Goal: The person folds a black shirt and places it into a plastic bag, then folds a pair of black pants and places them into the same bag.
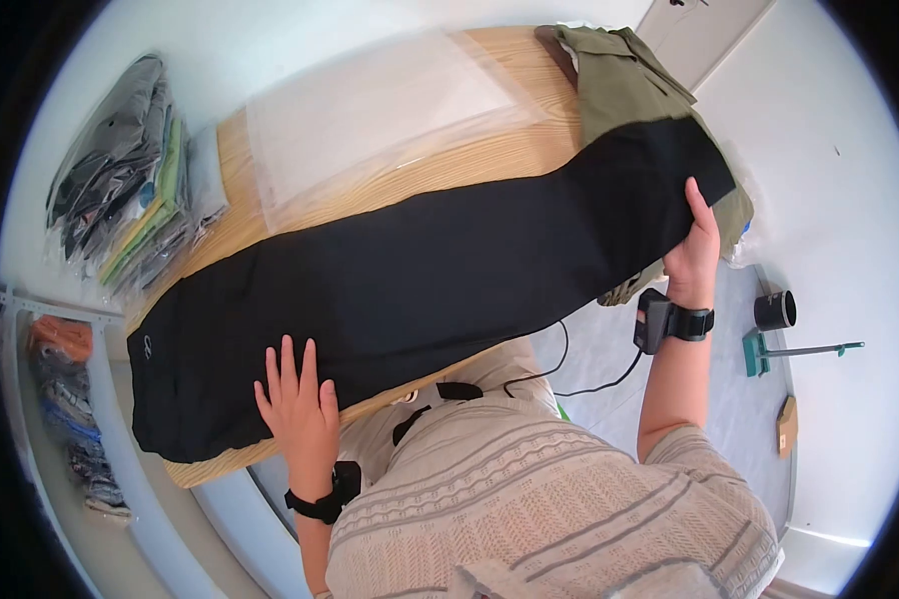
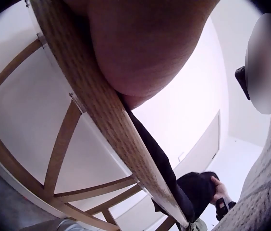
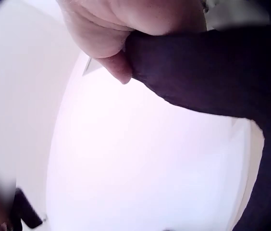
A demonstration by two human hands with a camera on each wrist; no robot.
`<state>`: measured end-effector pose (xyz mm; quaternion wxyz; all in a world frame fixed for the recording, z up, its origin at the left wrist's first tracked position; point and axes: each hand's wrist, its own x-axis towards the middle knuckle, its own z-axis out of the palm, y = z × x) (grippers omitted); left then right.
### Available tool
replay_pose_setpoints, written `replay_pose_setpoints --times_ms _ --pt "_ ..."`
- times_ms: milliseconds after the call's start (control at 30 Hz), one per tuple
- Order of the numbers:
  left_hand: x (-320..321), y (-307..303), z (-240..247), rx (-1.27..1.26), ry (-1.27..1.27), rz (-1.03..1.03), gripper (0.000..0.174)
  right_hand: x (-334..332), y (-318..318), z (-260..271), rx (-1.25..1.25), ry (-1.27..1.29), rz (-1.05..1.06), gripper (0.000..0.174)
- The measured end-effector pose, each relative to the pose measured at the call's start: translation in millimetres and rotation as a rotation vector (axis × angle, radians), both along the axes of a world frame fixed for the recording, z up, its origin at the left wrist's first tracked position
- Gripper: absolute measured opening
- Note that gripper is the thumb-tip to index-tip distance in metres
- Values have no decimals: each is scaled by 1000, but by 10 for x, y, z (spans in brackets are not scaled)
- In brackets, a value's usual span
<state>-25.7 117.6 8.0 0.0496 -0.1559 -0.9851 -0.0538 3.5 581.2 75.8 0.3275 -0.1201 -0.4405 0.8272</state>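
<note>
A long black garment lies stretched over the wooden table, a small light logo near its left end. The left hand rests flat on its near edge toward the left, fingers spread. At the garment's other end the right hand grips the near edge, thumb on top and the other fingers hidden beneath. The right wrist view shows the dark cloth held in the right hand. In the left wrist view the left hand is against the table edge.
Clear plastic bags lie on the table's far side. Olive clothing is at the far right, partly under the black cloth. Bagged clothes are stacked at the left, and a shelf holds more. A cable hangs by the right wrist.
</note>
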Motion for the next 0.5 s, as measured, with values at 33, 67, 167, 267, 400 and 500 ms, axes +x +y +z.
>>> replay_pose_setpoints --times_ms 33,67,167,267,400,500 --pt "0 -2 -5 -5 2 0 45 -58 -284 163 115 -49 -16 32" --pt "-1 -6 -10 -10 5 -1 45 -132 -503 209 237 -83 -8 33" --pt "2 -14 -14 1 11 -6 45 -324 -1190 182 867 -446 -20 37" --pt "9 -3 5 8 8 -7 44 -487 -1748 -241 1298 -212 223 33" --pt "3 -7 -8 42 29 -11 48 -357 -1986 -636 1798 -344 408 62" --pt "11 -21 -11 57 31 -17 48 -366 -1941 -632 1816 -366 450 61"
